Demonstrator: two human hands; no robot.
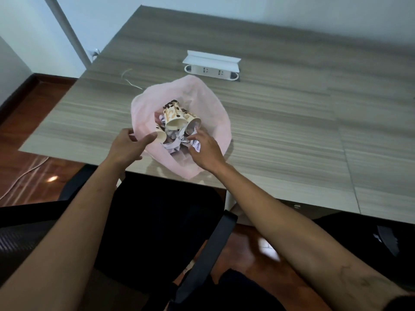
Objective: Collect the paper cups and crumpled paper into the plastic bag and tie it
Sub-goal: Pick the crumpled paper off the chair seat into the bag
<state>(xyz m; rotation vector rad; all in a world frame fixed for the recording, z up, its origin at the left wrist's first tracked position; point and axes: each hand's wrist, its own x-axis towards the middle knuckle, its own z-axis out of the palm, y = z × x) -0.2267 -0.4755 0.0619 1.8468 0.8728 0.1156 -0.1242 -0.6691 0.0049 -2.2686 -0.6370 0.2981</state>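
Bag: pink plastic bag [215, 108] gapes open, paper cups [174, 118] and crumpled paper [171, 145] inside.
Left hand [128, 145]: fingers spread, at the bag's left rim.
Right hand [205, 151]: inside the bag, pinching a paper wad [196, 144].

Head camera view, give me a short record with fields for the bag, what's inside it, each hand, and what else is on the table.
bag: pink plastic bag, mouth spread open, on the wooden table near its front edge
contents: paper cups lying tilted over crumpled paper
left hand: at the bag's left rim, fingers extended, thumb by the rim
right hand: over the bag's opening, pinching a crumpled paper piece
tie: not yet done
also on table: white power socket box, lid raised, behind the bag
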